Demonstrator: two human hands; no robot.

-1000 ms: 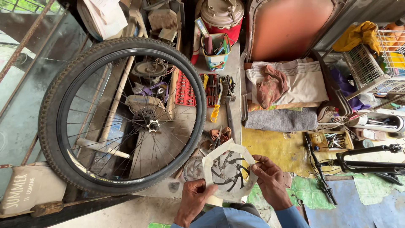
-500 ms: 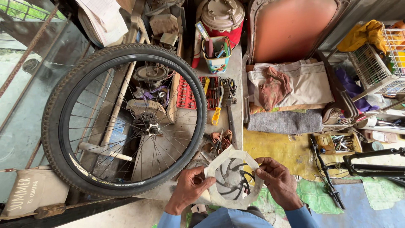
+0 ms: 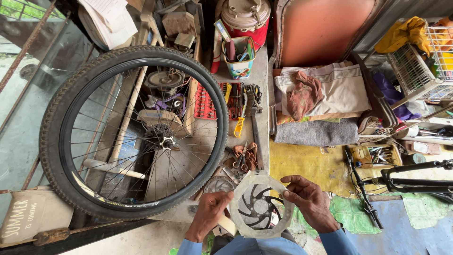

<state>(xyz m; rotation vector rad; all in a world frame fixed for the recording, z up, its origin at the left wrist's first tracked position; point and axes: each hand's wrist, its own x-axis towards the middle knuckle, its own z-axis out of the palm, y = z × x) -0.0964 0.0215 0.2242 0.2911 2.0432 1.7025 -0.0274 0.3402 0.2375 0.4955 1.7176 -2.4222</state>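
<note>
Both hands pinch packed brake disc (image 3: 258, 208) at near bench edge — left hand (image 3: 210, 212), right hand (image 3: 306, 200) grip rim. Looks stiff, light, wrapper slippery — best held by rim.

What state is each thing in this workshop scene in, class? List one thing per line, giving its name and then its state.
brake disc: in its pale packet, held up by both hands
left hand: gripping the packet's left edge
right hand: pinching the packet's right edge
bicycle wheel: off the bike, tyre on, lying flat on the bench
red jug: lid shut
tool cup: upright, full of tools
pink cloth: crumpled on folded fabric
</note>
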